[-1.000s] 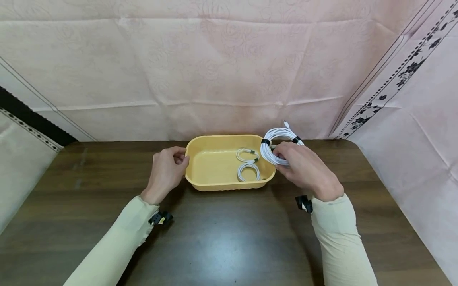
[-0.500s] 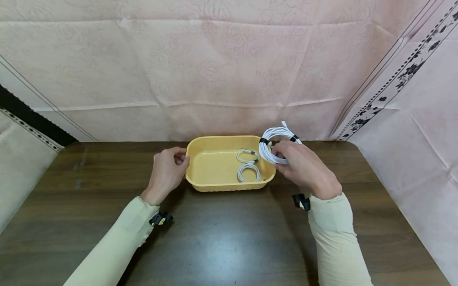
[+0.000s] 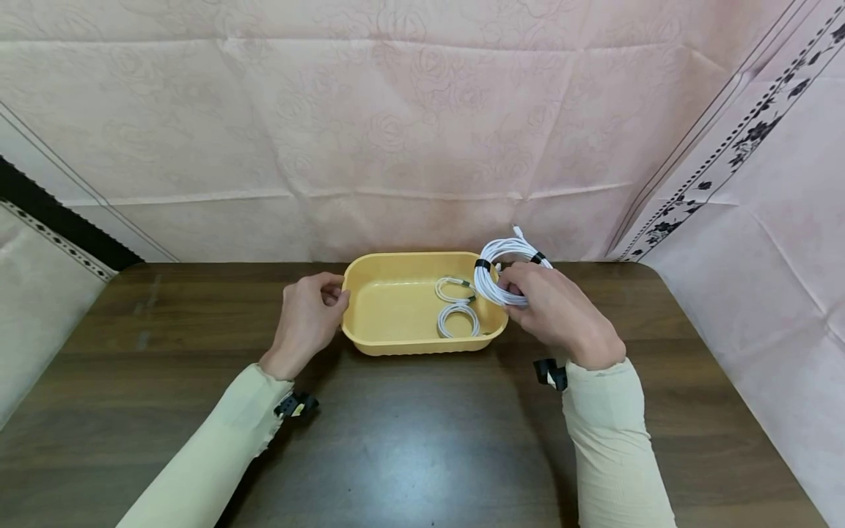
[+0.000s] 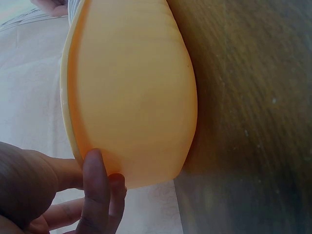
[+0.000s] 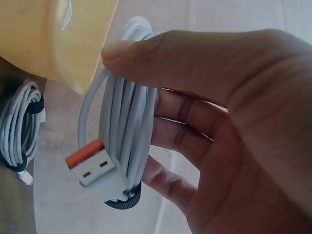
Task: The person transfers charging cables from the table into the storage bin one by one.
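Observation:
My left hand [image 3: 306, 323] pinches the left end of a yellow plastic tray [image 3: 376, 343]; the left wrist view shows fingertips against the outer wall [image 4: 131, 97] near the rim. In my right hand [image 3: 561, 312] is a coiled white USB cable [image 3: 488, 282] bound with black ties, held over the tray's right end. The right wrist view shows the thumb across the cable coil [image 5: 124, 102] and a USB plug [image 5: 95, 163] with an orange insert hanging from it. Inside the tray, on its right side, lie two smaller cable coils: a cream one [image 3: 451, 295] and a white one [image 3: 441, 323].
Another white cable coil [image 5: 19, 126] with black ties lies on the table beside the tray in the right wrist view, hidden in the head view. The tray stands on a dark wooden table [image 3: 409, 440], near its back edge. Patterned cloth [image 3: 396, 147] hangs behind.
My right hand has moved slightly left with the cable coil, bringing it further over the tray's right end. The left hand and tray have stayed in place.

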